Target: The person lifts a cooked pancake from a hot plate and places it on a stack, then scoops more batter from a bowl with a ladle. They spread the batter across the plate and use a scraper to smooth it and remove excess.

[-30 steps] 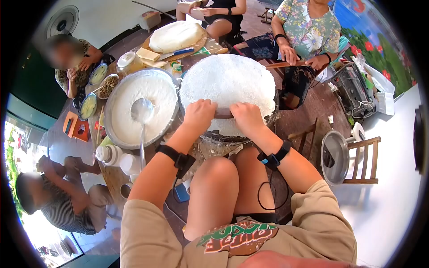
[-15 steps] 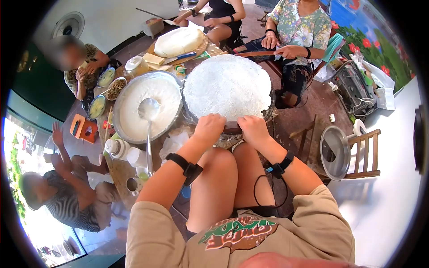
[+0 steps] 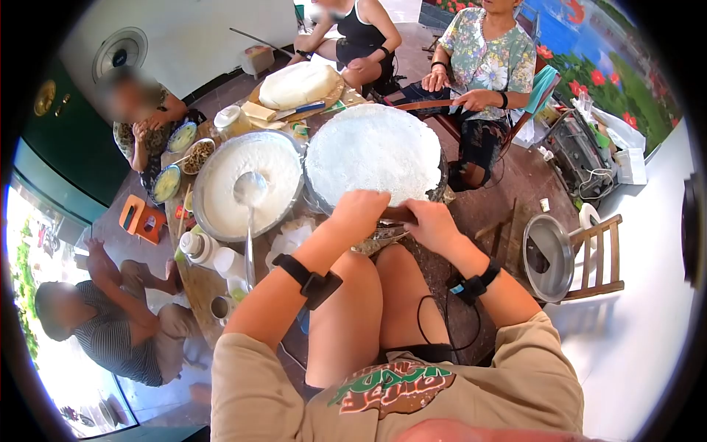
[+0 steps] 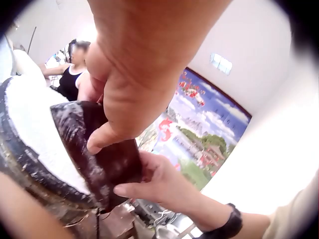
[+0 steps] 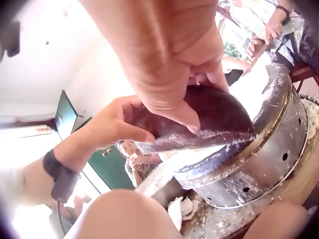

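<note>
Both hands grip a dark brown, round-edged scraper with white batter smeared along its edge. My left hand holds one end, its thumb lying on the flat face in the left wrist view. At the other end, my right hand pinches it between thumb and fingers. The scraper is tilted at the near rim of a round griddle, close over it. A thin white sheet of batter covers most of the griddle top, with a ragged dark gap at its right edge.
Left of the griddle stands a large basin of white batter with a ladle in it. White bottles, bowls of food and a wooden board with dough share the table. Several people sit around; one holds a long brown stick.
My hands have drawn the scraper from over the sheet back to the griddle's near rim and tilted it. White batter now covers the near part. The striped-shirt person raised, then lowered, a hand.
</note>
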The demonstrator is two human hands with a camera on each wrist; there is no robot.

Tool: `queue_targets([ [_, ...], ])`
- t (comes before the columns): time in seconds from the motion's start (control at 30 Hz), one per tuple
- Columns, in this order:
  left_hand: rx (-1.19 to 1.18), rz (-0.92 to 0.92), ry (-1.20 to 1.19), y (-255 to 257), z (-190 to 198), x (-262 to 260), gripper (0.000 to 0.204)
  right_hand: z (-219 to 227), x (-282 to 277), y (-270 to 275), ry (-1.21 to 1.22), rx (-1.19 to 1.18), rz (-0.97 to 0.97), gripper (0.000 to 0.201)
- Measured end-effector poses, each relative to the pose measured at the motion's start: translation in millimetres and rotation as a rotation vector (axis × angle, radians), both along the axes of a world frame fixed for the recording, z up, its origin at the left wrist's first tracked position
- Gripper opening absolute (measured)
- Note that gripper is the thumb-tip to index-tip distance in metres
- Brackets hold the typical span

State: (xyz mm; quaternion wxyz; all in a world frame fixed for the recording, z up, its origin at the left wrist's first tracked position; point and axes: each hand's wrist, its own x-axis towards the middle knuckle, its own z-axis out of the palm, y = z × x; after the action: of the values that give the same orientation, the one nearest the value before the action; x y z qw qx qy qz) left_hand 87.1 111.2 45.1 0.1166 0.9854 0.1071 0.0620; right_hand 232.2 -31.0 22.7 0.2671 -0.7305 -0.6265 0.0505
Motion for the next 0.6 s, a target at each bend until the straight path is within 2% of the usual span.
queue_targets([
  [0.07, -0.091, 0.074, -0.246, -1.2, 30.3, -1.1, 0.038, 12.5, 8.5, 12.5, 0.117, -0.021, -0.007, 0.025],
  [0.1, -0.062, 0.114, -0.396, -2.8, 47.6, -7.0, 0.042, 17.8, 14.6, 21.4, 0.168, -0.028, -0.005, 0.025],
  [0.13, -0.028, 0.153, -0.548, -5.4, 64.8, -18.6, 0.045, 18.5, 19.6, 30.3, 0.142, 0.035, -0.034, 0.025],
  [0.17, 0.007, 0.192, -0.701, -8.6, 76.2, -30.8, 0.049, 23.0, 25.3, 40.0, 0.101, -0.02, -0.082, 0.024],
  [0.2, -0.015, 0.247, -0.716, -15.7, 79.9, -46.4, 0.048, 20.0, 34.3, 51.7, 0.059, 0.021, -0.068, 0.022],
  [0.23, -0.038, 0.302, -0.729, -26.6, 76.3, -64.0, 0.047, 16.0, 44.0, 64.3, 0.019, 0.061, -0.055, 0.021],
  [0.3, -0.292, 0.228, -0.671, -53.2, 48.6, -96.3, 0.035, 18.8, 54.7, 91.5, -0.081, 0.091, -0.003, 0.015],
  [0.37, -0.624, 0.167, -0.393, -76.0, 33.6, -117.2, 0.022, 19.6, 56.2, 122.5, -0.199, 0.098, 0.047, 0.012],
  [0.43, -0.887, 0.089, -0.441, -102.9, 5.9, -126.8, 0.017, 3.0, 61.4, 158.9, -0.296, 0.085, 0.063, 0.011],
  [0.53, -1.023, 0.073, -0.28, -117.7, -5.4, -123.3, 0.019, -29.4, 59.3, 200.0, -0.372, 0.057, 0.044, 0.015],
  [0.6, -1.023, 0.025, -0.255, -115.3, -14.4, -121.5, 0.018, -42.3, 45.9, 206.4, -0.397, 0.032, 0.025, 0.016],
])
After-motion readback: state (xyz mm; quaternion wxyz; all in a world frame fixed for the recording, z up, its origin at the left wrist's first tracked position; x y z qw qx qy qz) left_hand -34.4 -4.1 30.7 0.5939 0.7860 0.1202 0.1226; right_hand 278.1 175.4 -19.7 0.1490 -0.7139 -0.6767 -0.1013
